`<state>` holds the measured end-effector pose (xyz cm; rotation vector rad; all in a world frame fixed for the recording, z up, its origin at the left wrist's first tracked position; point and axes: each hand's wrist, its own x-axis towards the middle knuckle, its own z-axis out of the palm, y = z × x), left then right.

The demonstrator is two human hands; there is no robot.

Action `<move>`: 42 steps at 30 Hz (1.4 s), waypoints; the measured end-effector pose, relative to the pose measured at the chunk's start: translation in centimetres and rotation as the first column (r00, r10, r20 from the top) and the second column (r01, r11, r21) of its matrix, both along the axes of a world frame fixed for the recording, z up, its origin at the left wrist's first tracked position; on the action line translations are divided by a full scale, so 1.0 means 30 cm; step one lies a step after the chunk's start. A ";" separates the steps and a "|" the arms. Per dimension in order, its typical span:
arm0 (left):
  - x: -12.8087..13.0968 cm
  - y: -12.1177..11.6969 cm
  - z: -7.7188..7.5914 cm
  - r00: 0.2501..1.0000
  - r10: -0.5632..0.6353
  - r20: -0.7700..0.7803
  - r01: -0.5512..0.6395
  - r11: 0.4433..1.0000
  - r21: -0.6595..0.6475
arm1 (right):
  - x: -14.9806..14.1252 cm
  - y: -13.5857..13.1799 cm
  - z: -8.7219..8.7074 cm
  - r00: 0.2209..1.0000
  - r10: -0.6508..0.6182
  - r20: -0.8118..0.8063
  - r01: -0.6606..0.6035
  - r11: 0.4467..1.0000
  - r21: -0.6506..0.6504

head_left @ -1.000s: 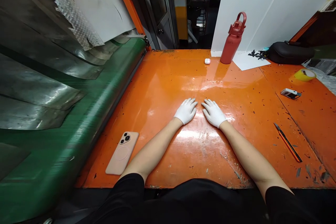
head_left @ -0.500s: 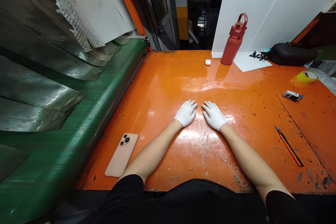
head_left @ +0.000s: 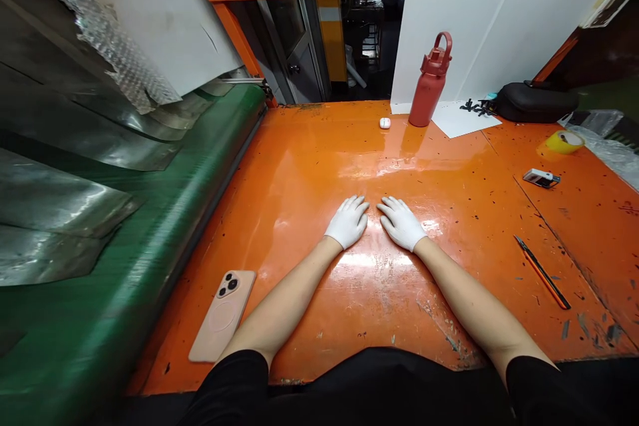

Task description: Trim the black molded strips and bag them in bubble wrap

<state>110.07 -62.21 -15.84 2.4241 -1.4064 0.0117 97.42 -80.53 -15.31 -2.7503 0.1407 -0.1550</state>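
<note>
Only the camera's view had swung slightly right, so everything sat further left in it; the left hand (head_left: 348, 222) and right hand (head_left: 401, 223), white-gloved, kept their places, resting palm down on the orange surface (head_left: 299, 180), near each other but apart; each grip was released and held nothing, which suggested a pause in handling. Just beside the left forearm (head_left: 289, 299) lay a phone (head_left: 222, 316), most in that arm's way; rightward lay a cutter (head_left: 542, 273), with tape (head_left: 564, 142) beyond; a red bottle (head_left: 427, 90) stood near the far edge, a small white case (head_left: 385, 123) to its left.
</note>
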 end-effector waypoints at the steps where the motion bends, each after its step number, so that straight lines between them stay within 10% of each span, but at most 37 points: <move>1: 0.001 0.000 0.000 1.000 -0.002 0.003 0.002 1.000 0.000 | 0.000 -0.001 0.001 1.000 0.000 0.000 0.000 1.000 0.003; 42: 0.004 0.007 -0.004 1.000 -0.019 -0.018 0.019 1.000 -0.014 | -0.001 -0.005 -0.010 1.000 -0.005 0.019 0.004 1.000 0.018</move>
